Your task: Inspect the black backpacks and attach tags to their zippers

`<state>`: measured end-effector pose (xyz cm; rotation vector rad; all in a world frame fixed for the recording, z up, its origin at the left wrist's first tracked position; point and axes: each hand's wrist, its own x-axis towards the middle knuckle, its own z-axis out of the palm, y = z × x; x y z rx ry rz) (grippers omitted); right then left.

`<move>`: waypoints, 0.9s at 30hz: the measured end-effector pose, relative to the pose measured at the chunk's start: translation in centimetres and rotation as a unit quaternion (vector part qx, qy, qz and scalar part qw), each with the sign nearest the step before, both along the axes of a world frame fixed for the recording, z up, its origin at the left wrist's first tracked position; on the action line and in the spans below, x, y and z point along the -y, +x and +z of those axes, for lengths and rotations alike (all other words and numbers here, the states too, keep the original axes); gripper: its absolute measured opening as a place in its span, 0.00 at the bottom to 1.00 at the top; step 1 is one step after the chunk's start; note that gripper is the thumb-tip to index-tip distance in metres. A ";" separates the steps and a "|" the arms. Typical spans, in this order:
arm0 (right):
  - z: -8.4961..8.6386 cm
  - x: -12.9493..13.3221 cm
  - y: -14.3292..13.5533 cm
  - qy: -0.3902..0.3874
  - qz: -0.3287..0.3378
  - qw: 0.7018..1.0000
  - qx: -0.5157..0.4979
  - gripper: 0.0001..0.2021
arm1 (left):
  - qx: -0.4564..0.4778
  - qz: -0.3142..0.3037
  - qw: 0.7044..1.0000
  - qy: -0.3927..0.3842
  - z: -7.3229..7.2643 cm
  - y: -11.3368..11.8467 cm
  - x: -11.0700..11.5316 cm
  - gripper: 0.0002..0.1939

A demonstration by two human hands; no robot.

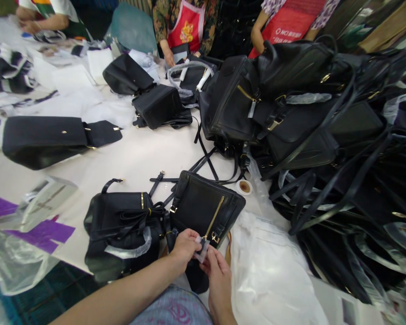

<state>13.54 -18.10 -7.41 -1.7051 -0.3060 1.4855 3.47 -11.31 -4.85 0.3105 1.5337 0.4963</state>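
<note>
A black bag (198, 203) with a gold zipper lies at the table's near edge, in front of me. At the lower end of its zipper, my left hand (188, 246) pinches the zipper pull with a small clear plastic piece (202, 253) around it. My right hand (217, 268) holds the other side of that plastic piece between thumb and fingers. Left of this bag lies another black bag (117, 228), its straps bundled on top and its handle wrapped in clear plastic.
Black bags (291, 108) are heaped along the right. A small round dish (244, 187) and white plastic sheeting (270, 266) lie right of my hands. Another bag (43, 140) rests at left. People stand across the table (149, 151).
</note>
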 end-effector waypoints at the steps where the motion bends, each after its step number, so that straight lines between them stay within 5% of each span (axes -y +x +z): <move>1: 0.1 -0.1 -0.1 -0.009 -0.014 0.999 -0.031 0.30 | 0.001 0.001 1.000 0.001 -0.1 -0.1 0.0 0.15; 10: 0.2 -1.2 -1.0 -0.071 -0.090 0.992 -0.062 0.26 | 0.013 -0.002 0.999 0.032 -1.4 -0.4 0.1 0.17; 20: 0.4 -1.3 -0.9 -0.071 -0.041 0.997 -0.014 0.27 | -0.011 -0.047 0.990 0.129 -2.5 -0.4 0.4 0.18; 27: 0.6 -2.0 -1.0 -0.101 -0.040 0.994 0.008 0.31 | -0.004 -0.042 0.996 0.084 -2.8 -0.3 0.4 0.17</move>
